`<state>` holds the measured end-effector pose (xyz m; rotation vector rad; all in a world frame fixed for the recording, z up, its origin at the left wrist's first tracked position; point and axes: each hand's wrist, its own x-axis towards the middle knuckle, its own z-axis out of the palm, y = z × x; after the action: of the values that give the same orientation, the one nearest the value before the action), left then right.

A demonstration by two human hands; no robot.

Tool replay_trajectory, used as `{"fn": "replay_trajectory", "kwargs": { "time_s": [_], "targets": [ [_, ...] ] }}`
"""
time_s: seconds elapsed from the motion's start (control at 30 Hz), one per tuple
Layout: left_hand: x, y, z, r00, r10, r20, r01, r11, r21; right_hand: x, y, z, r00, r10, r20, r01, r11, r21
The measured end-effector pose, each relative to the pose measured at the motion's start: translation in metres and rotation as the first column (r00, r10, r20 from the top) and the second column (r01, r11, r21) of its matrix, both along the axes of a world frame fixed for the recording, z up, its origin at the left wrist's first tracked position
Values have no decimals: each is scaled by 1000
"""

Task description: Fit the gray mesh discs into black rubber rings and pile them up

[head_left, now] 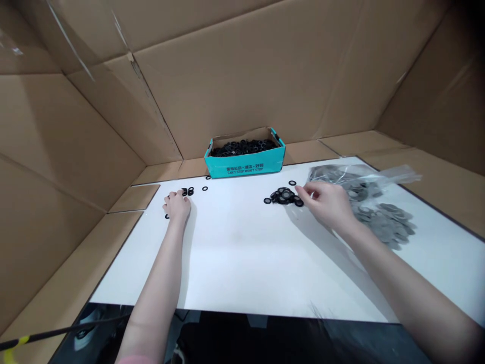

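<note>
My left hand (177, 205) rests palm down at the left of the white table, fingers apart over a few loose black rings (190, 191). Some of those rings lie partly under the fingertips. On the right, my right hand (329, 203) is beside a small heap of black rings with grey centres (285, 195). Its thumb and forefinger are pinched together at the heap's right edge; anything between them is too small to make out. Behind that hand, flat grey discs (390, 223) spill in a pile from a clear plastic bag (409, 175).
A teal box (246, 166) full of black rings stands at the table's back edge. Single rings lie in front of it, one (205, 188) to the left and another (292, 183) to the right. Cardboard walls (242, 76) enclose the white table (235, 253) at the back and sides.
</note>
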<state>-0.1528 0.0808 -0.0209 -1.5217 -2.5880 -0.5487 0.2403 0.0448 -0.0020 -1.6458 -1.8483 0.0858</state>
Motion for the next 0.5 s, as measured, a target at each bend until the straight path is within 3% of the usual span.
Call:
{"fn": "replay_trajectory", "kwargs": {
  "time_s": [0.17, 0.5],
  "targets": [
    [-3, 1, -1, 1000, -10, -15, 10, 1000, -10, 35, -11, 3, 997, -66, 43, 66, 998, -6],
    [-8, 1, 0, 1000, 26, 10, -26, 1000, 5, 115, -31, -21, 961, -240, 134, 256, 960, -113]
  ]
}}
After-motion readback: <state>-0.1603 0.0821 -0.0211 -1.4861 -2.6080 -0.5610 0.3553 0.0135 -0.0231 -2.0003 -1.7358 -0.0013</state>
